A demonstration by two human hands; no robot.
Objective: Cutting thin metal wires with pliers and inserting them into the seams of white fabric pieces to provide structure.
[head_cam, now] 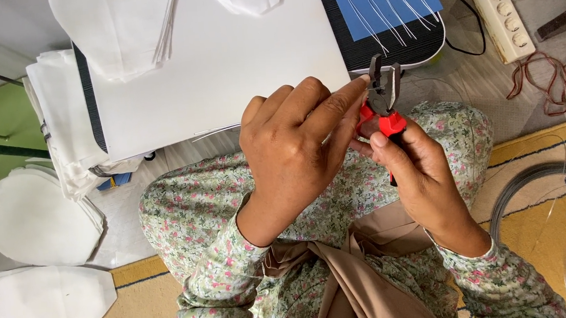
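Head view: my right hand grips red-handled pliers; my left hand pinches thin wire at the jaws, above the white desk.

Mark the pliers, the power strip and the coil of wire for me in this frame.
pliers (383, 92), head view, on the dark metal jaws above the red handles.
power strip (502, 14), head view, on the middle of its white body.
coil of wire (509, 195), head view, on the left arc of the loop.
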